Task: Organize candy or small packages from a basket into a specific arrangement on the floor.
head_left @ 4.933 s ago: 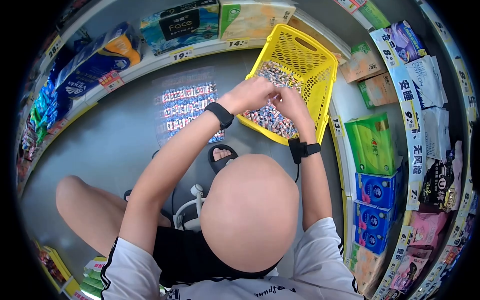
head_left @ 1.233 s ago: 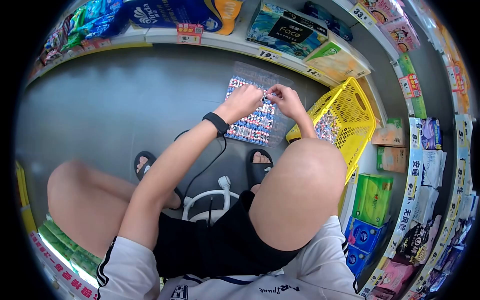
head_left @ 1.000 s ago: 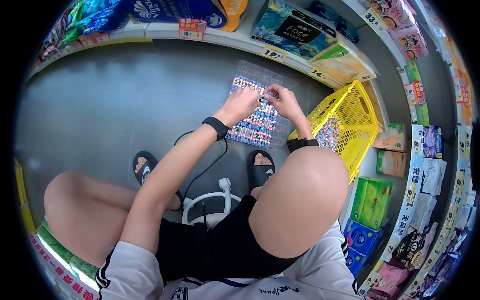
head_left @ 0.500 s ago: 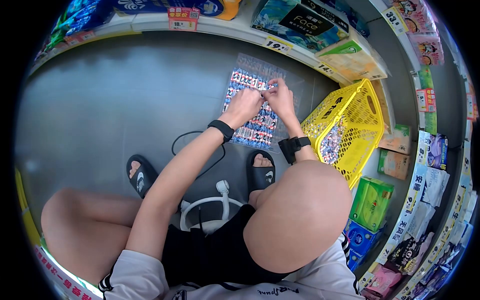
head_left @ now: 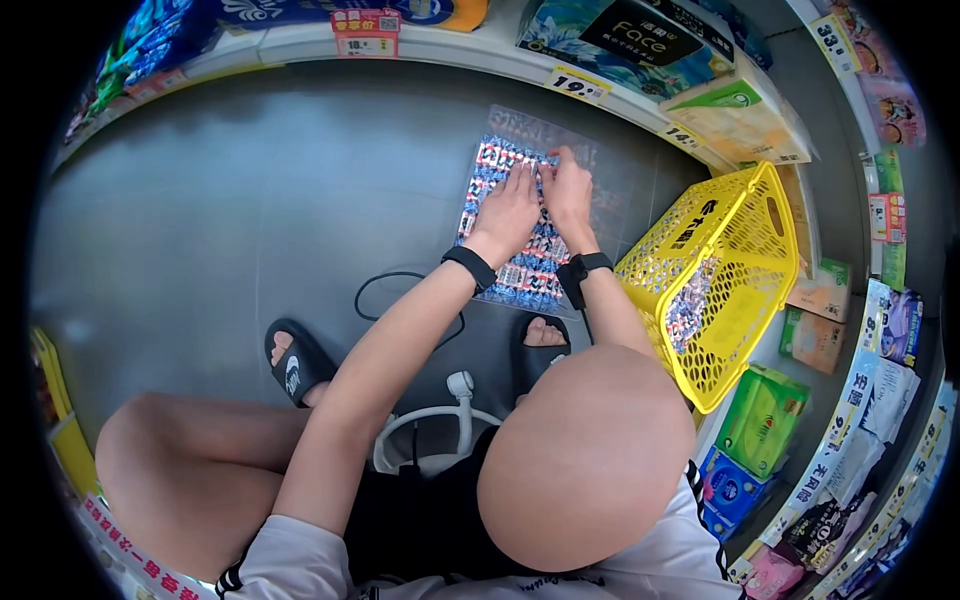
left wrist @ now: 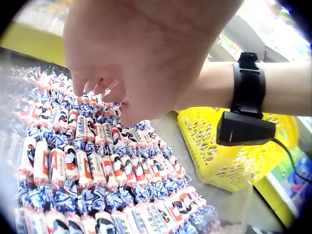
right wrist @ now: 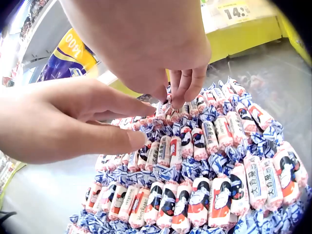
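Rows of wrapped White Rabbit milk candies lie side by side on a clear plastic sheet on the floor. My left hand rests over these rows with its fingers extended; in the right wrist view its thumb and fingertips reach a far row. Beside it, my right hand bends down at the same row. Its thumb and fingers pinch a single candy there. From the left wrist view, the back of my left hand covers part of the upper rows.
A yellow perforated basket holding many loose candies stands right of the sheet. Shelves with tissue packs curve along the back and right. A black cable loops on the floor, near a white stool base.
Both hands have gone from over the basket to the laid-out rows. Since half a second ago, my left hand has straightened its fingers and lowered them onto the candies.
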{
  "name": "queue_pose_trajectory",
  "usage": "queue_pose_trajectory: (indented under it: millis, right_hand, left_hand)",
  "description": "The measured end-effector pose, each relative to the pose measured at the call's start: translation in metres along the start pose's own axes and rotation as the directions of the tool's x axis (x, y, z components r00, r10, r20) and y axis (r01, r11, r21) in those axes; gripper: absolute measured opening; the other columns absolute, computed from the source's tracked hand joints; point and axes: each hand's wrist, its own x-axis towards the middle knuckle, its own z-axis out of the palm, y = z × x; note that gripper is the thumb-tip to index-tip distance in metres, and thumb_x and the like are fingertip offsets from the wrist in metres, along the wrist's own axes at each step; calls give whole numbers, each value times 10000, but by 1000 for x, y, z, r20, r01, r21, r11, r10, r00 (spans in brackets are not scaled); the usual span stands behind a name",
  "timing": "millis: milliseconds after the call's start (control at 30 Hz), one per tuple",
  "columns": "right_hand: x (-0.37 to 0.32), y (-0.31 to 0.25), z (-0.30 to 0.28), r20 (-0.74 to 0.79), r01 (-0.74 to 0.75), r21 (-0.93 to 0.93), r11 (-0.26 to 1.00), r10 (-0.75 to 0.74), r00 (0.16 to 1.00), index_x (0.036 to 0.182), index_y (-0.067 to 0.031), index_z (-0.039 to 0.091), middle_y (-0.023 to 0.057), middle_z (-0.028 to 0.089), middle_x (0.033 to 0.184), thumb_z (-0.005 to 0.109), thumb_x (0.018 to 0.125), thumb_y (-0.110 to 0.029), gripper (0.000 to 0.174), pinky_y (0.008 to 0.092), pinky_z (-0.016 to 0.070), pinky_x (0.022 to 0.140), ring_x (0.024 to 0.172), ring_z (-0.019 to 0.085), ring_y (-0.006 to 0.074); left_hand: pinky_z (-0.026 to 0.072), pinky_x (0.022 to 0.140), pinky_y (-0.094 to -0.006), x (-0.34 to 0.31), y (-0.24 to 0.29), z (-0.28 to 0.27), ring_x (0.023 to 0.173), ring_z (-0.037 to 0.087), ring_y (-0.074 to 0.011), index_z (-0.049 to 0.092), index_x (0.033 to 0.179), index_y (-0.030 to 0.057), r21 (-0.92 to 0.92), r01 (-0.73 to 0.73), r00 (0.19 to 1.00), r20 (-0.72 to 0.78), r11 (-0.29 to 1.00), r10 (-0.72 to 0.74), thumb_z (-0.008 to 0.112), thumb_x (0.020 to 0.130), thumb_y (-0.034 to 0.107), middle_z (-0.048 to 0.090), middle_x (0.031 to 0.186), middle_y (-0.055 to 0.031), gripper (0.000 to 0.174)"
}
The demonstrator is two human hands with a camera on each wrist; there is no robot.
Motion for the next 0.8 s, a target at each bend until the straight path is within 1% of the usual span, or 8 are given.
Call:
queue_pose_trajectory:
  millis: [200, 267, 400, 567, 600, 667, 733, 800]
  right_hand:
    - [-5, 6, 4, -101, 135, 35, 990, -130, 986, 1167, -54, 635, 257, 718, 980, 678, 929, -127, 253, 506, 551, 812, 924, 696, 451]
    - [-10, 3, -1, -106, 120, 73, 990, -112, 988, 1160, -46, 655, 249, 715, 1005, 689, 912, -107, 257, 492, 555, 819, 939, 697, 436]
    - [-9, 13, 1, -62, 172, 86, 981, -167, 984, 1124, -34, 712, 214, 717, 1031, 708, 858, -43, 267, 457, 565, 845, 957, 700, 403]
    - [-3, 21, 10, -81, 202, 78, 976, -196, 977, 1092, -22, 733, 200, 721, 1015, 711, 835, -22, 257, 436, 567, 844, 924, 705, 374]
    - [-3, 19, 11, -109, 225, 73, 972, -217, 970, 1100, -22, 733, 190, 724, 992, 721, 831, -29, 269, 421, 569, 827, 883, 711, 344]
    - [-3, 18, 13, -100, 207, 74, 975, -199, 975, 1106, -20, 731, 191, 722, 989, 718, 832, -28, 274, 423, 566, 830, 887, 709, 344]
    - [-4, 17, 9, -90, 186, 70, 980, -179, 980, 1112, -18, 729, 193, 720, 987, 716, 833, -28, 279, 424, 564, 832, 891, 707, 345]
    - [-3, 17, 8, -70, 196, 48, 979, -193, 979, 1124, -22, 722, 193, 718, 980, 707, 841, -26, 283, 441, 557, 841, 913, 701, 366]
  left_hand:
    - [395, 1167, -431, 2, 1, -1, 1461, 407, -380, 477, 1413, -132, 33, 4, 996, 88, 999, -6, 621, 881, 87, 420, 1544, -284, 593]
    - [384, 1176, -441, 3, 2, 0, 1461, 405, -379, 494, 1400, -123, -1, 10, 997, 77, 1000, -10, 617, 889, 93, 437, 1529, -285, 568]
    - [414, 1152, -469, 7, 3, -3, 1438, 439, -384, 482, 1391, -121, -73, 43, 994, 107, 996, -35, 650, 817, 58, 460, 1508, -287, 625]
    - [452, 1109, -453, 10, 3, -4, 1366, 508, -370, 540, 1326, -104, -50, 28, 998, 49, 998, -25, 666, 807, 72, 545, 1406, -261, 562]
    - [469, 1083, -442, 11, 3, -6, 1333, 529, -350, 562, 1301, -90, -16, 24, 999, 46, 1000, -23, 667, 811, 77, 562, 1371, -234, 528]
    - [485, 1057, -431, 12, 2, -10, 1300, 550, -331, 585, 1277, -77, 16, 20, 999, 43, 1000, -21, 668, 816, 82, 580, 1337, -208, 495]
    - [506, 1005, -411, 15, 0, -14, 1253, 567, -296, 615, 1237, -49, -37, 52, 988, 149, 998, -46, 670, 823, 91, 590, 1292, -159, 441]
    - [514, 976, -402, 15, -1, -11, 1232, 572, -277, 620, 1221, -32, -21, 56, 990, 128, 998, -53, 677, 825, 102, 589, 1263, -132, 421]
